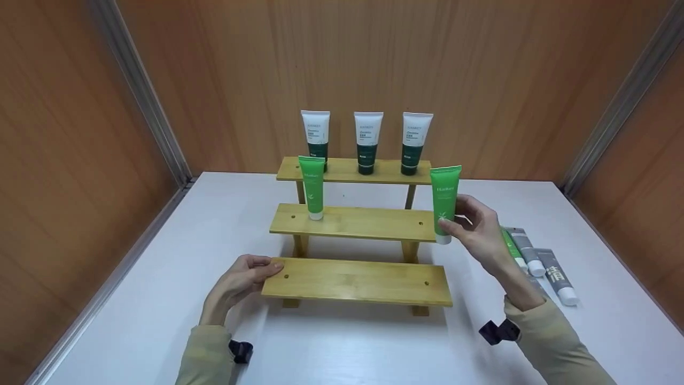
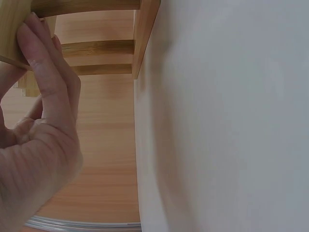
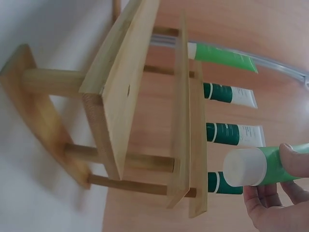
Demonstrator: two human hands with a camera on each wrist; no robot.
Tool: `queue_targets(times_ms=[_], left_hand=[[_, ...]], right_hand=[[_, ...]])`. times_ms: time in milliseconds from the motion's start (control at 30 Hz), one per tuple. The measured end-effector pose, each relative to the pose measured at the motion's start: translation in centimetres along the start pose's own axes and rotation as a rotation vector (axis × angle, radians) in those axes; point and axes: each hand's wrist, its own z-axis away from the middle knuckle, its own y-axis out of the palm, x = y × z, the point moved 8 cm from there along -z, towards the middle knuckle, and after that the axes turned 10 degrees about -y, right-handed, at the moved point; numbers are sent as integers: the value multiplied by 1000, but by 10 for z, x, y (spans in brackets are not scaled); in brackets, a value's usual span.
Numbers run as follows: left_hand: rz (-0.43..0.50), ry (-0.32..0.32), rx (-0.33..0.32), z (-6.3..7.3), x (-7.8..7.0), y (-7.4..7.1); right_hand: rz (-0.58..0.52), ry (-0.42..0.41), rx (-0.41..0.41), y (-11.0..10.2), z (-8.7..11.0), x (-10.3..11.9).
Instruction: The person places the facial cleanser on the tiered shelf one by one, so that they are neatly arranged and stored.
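Observation:
A green tube [image 1: 445, 198] with a white cap is held cap-down by my right hand [image 1: 478, 235], thumb across its front, at the right end of the middle shelf [image 1: 363, 222]. In the right wrist view the cap [image 3: 244, 166] of this tube appears large. My left hand [image 1: 238, 280] pinches the left end of the lowest shelf [image 1: 355, 280], thumb on top and fingers beneath, as the left wrist view shows. Another green tube [image 1: 313, 187] stands on the middle shelf at the left. Three white and dark green tubes [image 1: 367, 141] stand on the top shelf.
Right of the wooden stand, several tubes lie on the white table [image 1: 342, 347], among them a grey tube [image 1: 557, 275] and a partly hidden green tube [image 1: 513, 248]. Wooden panels [image 1: 374, 64] enclose the table at the back and both sides.

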Motion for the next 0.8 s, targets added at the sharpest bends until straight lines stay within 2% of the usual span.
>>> queue_targets(times_ms=[233, 600, 800], left_hand=[[-14, -17, -17, 0, 1, -1], [-24, -3, -9, 0, -1, 0], [-25, -13, -26, 0, 0, 0]], right_hand=[[-37, -30, -17, 10, -9, 4], [-68, -21, 36, 30, -23, 7], [-94, -6, 49, 42, -29, 8]])
